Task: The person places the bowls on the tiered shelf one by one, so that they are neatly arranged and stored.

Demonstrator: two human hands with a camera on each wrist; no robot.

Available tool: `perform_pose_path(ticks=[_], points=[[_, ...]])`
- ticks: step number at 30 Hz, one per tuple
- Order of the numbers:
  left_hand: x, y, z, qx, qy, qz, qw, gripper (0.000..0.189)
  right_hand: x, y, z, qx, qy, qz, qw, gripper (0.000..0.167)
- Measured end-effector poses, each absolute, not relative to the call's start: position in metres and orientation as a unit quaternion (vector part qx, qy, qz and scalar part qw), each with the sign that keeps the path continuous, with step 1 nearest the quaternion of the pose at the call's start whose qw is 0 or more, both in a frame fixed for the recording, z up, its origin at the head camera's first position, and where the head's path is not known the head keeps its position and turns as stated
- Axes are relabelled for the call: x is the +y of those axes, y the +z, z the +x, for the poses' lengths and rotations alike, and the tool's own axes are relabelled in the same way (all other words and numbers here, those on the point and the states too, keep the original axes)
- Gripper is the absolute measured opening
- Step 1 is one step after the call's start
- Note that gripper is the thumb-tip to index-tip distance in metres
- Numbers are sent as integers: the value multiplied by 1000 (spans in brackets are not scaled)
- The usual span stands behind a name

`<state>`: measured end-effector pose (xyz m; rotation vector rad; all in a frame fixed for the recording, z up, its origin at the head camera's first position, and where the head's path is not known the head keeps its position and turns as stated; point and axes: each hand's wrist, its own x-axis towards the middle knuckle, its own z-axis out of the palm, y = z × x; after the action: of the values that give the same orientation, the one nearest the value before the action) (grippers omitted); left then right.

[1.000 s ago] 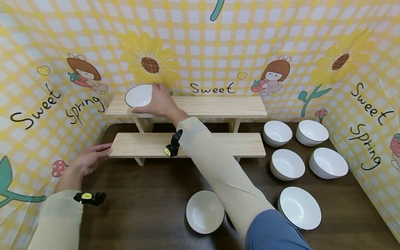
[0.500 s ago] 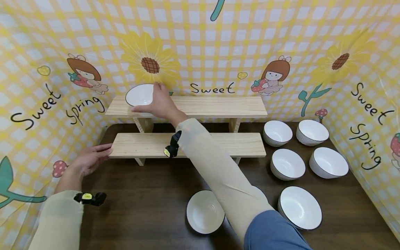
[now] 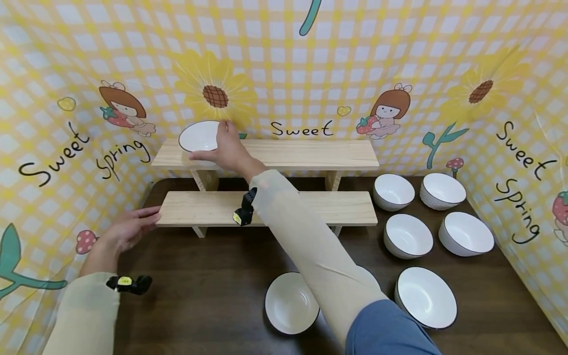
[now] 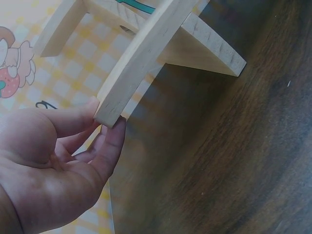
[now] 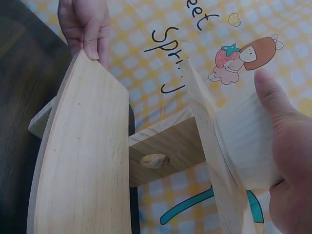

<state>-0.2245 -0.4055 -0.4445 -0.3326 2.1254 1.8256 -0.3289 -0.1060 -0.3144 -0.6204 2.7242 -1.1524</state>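
Nearest to the person, on the dark brown worktop [image 3: 191, 301], stands a cream bowl [image 3: 290, 303] with a dark rim. The light right sleeve [image 3: 306, 236] passes over its right edge, and a further bowl [image 3: 369, 277] is mostly hidden by this same arm. To the right of the arm there is a large white bowl [image 3: 426, 298], and behind it stand two middle bowls [image 3: 408, 236], side by side and apart.

A little farther, at the left, the left hand [image 3: 126, 229] pinches the left end of the lower board [image 3: 199, 209] of a wooden two-step shelf. In the left wrist view, the thumb lies on one side of the board and the fingers are on the other, so this hand is narrow around the wood. Beyond the right end of this board stand two back bowls [image 3: 394, 192].

Farther still is the upper board [image 3: 306, 154]. Over its left part is the gripped bowl [image 3: 198, 137], white inside, its opening upward. The right hand [image 3: 230, 150] holds it from the right side, spread rather wide, with the thumb at the near side. Its base seems to touch the board. Farthest hangs a yellow checked cloth [image 3: 284, 64] with printed flowers.
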Motion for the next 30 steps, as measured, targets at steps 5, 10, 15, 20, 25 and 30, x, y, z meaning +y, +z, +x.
perform_pose_path(ticks=[5,10,15,20,25,30], points=[[-406,-445,-224,745,638,-112,158,22,-105,-314,-329,895,-388,-212,61,125],[-405,-442,-224,749,632,-112,162,24,-103,-313,-329,895,-387,-210,67,126],[-404,-441,-224,744,639,-108,166,16,-103,-310,-329,904,-370,-204,71,127],[-403,-441,-224,746,637,-106,162,21,-101,-309,-329,912,-350,-205,64,129],[-404,-443,-224,756,626,-107,162,31,-99,-310,-330,914,-341,-209,61,133],[-406,-443,-224,753,628,-104,164,19,-92,-307,-330,925,-293,-237,52,132]])
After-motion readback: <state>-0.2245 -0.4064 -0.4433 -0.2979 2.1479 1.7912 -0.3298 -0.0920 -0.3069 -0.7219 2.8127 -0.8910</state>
